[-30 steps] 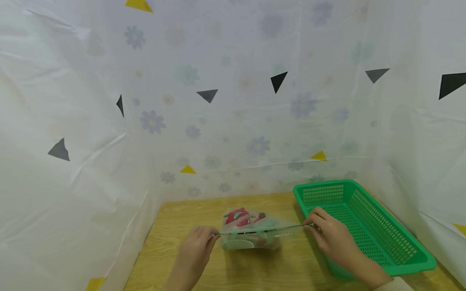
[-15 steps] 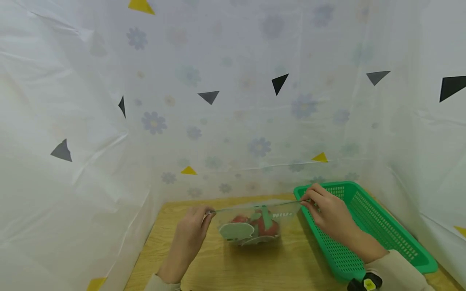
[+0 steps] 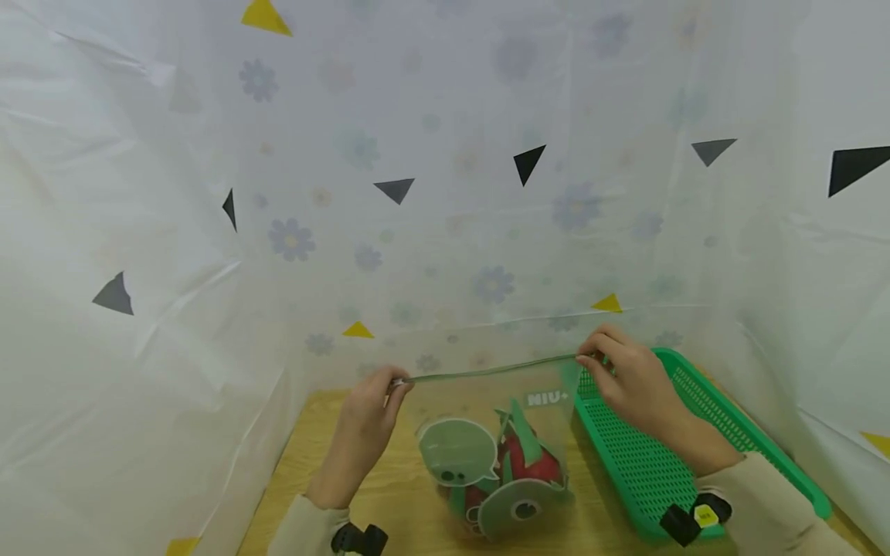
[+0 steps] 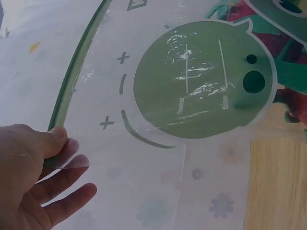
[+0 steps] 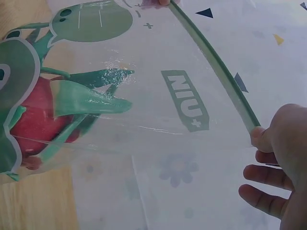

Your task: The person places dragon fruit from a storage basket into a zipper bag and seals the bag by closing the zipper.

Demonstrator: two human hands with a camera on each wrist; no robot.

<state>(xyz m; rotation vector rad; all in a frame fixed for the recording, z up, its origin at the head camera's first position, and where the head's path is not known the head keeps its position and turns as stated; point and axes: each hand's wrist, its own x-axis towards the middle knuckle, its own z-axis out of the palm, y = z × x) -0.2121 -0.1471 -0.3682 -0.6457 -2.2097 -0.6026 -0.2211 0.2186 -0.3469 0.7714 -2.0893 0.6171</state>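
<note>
A clear zip bag [image 3: 480, 401] with a green zip strip [image 5: 216, 60] and green cartoon print hangs upright between both hands. Inside, low in the bag, are red pieces with green leafy tips [image 5: 36, 115] that look like dragon fruit. My left hand [image 3: 365, 428] pinches the top left corner at the end of the strip, between thumb and forefinger, its other fingers loose [image 4: 79, 199]. At the top right corner my right hand [image 3: 636, 390] pinches the strip's other end the same way. The strip is stretched nearly straight between them.
A green plastic basket [image 3: 758, 448] with perforated walls stands on the wooden table [image 3: 323, 413] at the right, partly behind my right arm. White sheeting [image 3: 445, 255] with flowers and stuck-on triangles encloses the table at the back and sides.
Both hands have risen, lifting the bag's top edge. The bag, seen nearly edge-on and low before, now hangs with its printed front toward the head camera. The basket has stayed in place.
</note>
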